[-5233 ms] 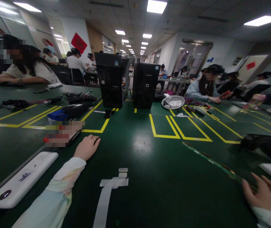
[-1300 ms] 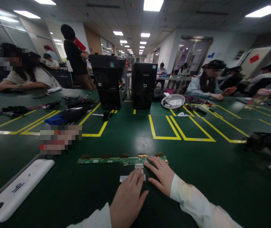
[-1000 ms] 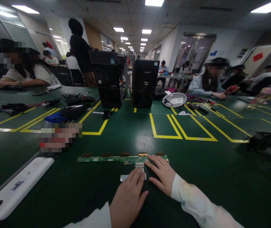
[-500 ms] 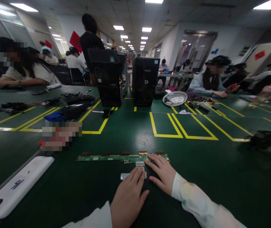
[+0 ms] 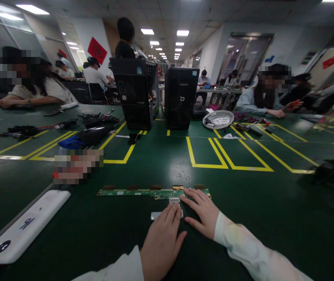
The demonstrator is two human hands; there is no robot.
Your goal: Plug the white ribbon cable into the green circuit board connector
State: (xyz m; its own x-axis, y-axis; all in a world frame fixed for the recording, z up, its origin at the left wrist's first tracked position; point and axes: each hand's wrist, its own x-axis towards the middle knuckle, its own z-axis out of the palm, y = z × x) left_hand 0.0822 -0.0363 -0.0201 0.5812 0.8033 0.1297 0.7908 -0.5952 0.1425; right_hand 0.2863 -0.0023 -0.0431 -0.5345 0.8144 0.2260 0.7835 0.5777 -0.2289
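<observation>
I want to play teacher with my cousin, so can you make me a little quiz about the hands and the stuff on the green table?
1. True or false: the right hand has fingers on the green circuit board.
2. Pick one. What colour are the tape lines on the table in front of the computer towers?
A) Red
B) Yellow
C) White
3. Fill in the gap: the pale flat cable has the ____ hand lying on it.

Key:
1. True.
2. B, yellow.
3. Left: the left hand lies over part of the cable.
</observation>
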